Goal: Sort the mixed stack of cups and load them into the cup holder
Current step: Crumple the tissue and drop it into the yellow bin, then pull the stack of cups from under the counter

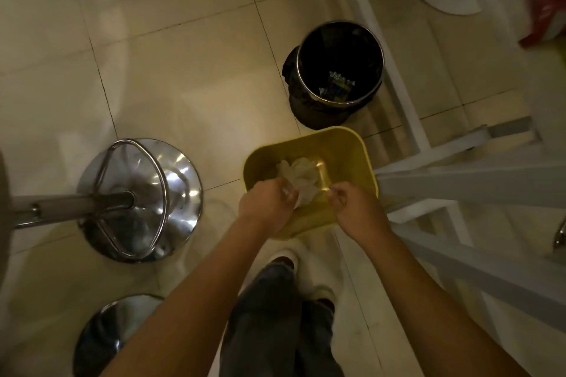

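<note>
**Two hands over a yellow bin**

The floor (183, 70) is made of big, shiny, pale tiles and fills most of the picture. On the right side of the frame stand white frames and bars (459, 180), going from the top down to the lower right. At the left middle is a round silver stool base (144, 202) with a ring and a pole. A second round silver base (104, 337) sits at the lower left. Just above the middle of the frame is a round black bin (337, 70) with a dark bag in it and a small bit of trash at the bottom.

Right under the black bin, in the middle of the frame, is a yellow bin (346, 150). Inside it lies a crumpled white thing (301, 177), maybe paper or plastic; it is too blurry to tell.

The left hand (269, 205) is over the near edge of the yellow bin, and its fingers are closed on the crumpled white thing. The right hand (355, 208) is just beside it, fingers curled in, and I cannot tell if it holds anything.

No cups and no cup holder show anywhere in the picture.

At the bottom middle are dark trousers (275, 315) and white shoes (288, 257).
</note>
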